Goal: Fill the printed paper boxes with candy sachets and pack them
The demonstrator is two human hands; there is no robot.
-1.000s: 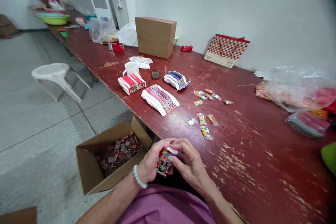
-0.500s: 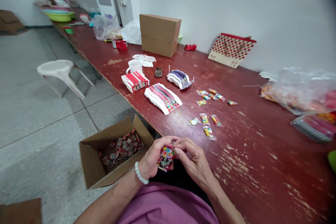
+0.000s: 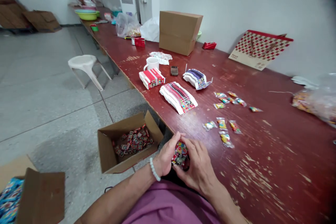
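Note:
Both my hands meet at the near edge of the long red table [image 3: 262, 154], just above my lap. My left hand [image 3: 166, 154], with a white bead bracelet on its wrist, and my right hand [image 3: 198, 166] are closed around one small colourful printed packet [image 3: 180, 153]. Several tiny clear candy bags [image 3: 223, 126] lie on the table a little beyond my right hand. An open cardboard box [image 3: 107, 154] with several red packets inside sits on the floor close to my left hand.
Fanned stacks of printed packets [image 3: 178, 97], a red-and-white stack [image 3: 152, 78], a white mug [image 3: 152, 63], a phone [image 3: 174, 70], a closed brown carton [image 3: 180, 32] and a checked paper bag [image 3: 259, 47] stand farther along the table. A white plastic stool [image 3: 85, 64] and another box [image 3: 39, 196] are on the floor.
The view has swung left, bringing the floor box at lower left into sight. My hands have drawn tighter around the packet, and its white top no longer shows.

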